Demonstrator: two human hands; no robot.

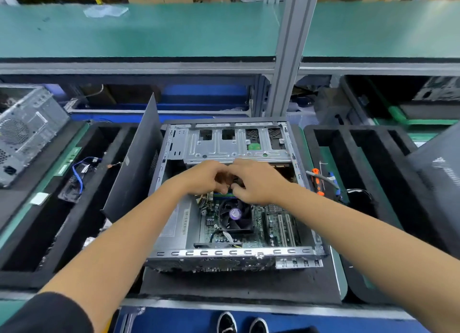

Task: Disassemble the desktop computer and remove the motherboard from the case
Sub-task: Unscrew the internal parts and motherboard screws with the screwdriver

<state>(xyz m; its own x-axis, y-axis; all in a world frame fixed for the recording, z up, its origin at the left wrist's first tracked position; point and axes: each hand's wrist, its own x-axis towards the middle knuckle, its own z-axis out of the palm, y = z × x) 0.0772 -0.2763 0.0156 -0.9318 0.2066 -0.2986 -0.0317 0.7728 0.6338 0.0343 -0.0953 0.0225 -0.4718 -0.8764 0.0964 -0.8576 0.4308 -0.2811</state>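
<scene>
With the case [234, 254] lying open on the table [336, 278], long axis running away from you, your left hand [202, 177] and right hand [254, 181] pinch something hidden above the still-seated motherboard [276, 223], likely a connector, so pull it straight out next.

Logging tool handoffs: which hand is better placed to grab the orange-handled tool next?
Right, probably. The orange-handled tool lies just outside the case's right wall, beside the right hand. The left hand would have to cross over it.
</scene>
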